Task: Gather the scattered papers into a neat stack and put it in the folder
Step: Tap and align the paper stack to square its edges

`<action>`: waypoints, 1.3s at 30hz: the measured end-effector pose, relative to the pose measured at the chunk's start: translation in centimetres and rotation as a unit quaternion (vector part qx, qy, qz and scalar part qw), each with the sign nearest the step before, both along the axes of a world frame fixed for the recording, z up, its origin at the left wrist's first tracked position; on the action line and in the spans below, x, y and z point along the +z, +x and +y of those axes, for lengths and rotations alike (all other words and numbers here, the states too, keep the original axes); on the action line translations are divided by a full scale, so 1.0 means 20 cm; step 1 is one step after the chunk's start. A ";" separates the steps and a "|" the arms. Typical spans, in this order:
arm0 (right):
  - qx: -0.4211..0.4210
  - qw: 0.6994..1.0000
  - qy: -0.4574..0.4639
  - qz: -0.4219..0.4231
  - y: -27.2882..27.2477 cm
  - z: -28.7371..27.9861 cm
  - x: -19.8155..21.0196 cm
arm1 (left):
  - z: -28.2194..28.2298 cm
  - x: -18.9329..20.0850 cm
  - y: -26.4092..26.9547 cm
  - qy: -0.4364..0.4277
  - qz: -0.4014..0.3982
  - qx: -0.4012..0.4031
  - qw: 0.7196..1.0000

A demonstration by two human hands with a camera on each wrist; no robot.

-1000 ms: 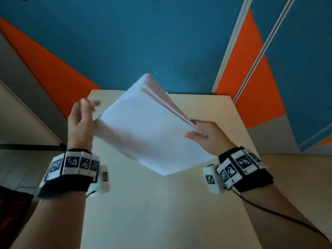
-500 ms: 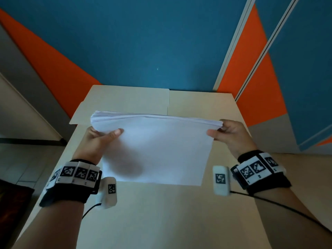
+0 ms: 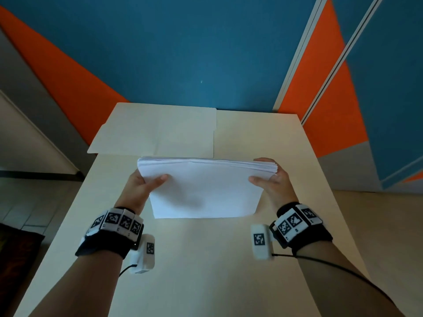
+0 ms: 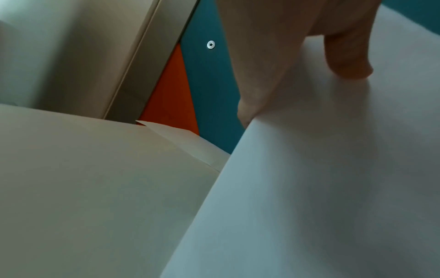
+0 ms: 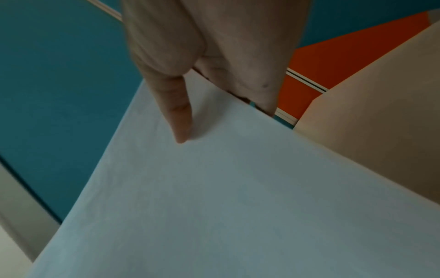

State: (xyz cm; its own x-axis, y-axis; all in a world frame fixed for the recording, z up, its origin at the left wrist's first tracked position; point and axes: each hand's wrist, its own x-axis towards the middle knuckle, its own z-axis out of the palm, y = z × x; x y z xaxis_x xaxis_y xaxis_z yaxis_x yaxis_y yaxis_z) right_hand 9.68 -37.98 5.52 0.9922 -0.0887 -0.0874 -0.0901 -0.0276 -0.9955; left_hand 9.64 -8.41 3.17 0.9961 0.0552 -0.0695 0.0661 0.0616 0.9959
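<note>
Gathering looks done: left hand [image 3: 139, 187] and right hand [image 3: 272, 179] pinch the paper stack [image 3: 203, 188] upright on the worktop [image 3: 206, 259]; squaring possibly continues, folder [image 3: 155, 131] unfilled.

White paper stack [image 3: 206, 191], plain and unmarked. Cream folder [image 3: 155, 131] on a pale beige counter [image 3: 206, 259], nearly the same tone. Behind, a teal wall [image 3: 194, 53] cut by orange wedges. Black wristbands [image 3: 107, 245] carry white tiles with black square-code patterns.
</note>
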 end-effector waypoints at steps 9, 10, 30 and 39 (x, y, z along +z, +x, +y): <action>-0.046 0.997 0.061 0.001 -0.04 0.06 0.03 | -0.11 0.07 0.00 -0.087 -0.041 0.178 0.979; -0.065 0.995 0.079 -0.008 -0.03 0.07 0.03 | -0.13 0.07 0.01 -0.087 -0.040 0.191 0.977; 0.007 0.999 0.023 -0.037 -0.04 0.02 -0.03 | -0.16 0.06 0.06 0.008 -0.050 0.280 0.959; 0.027 0.968 -0.148 -0.203 0.01 0.05 0.32 | -0.16 0.29 0.05 0.349 -0.167 0.176 0.905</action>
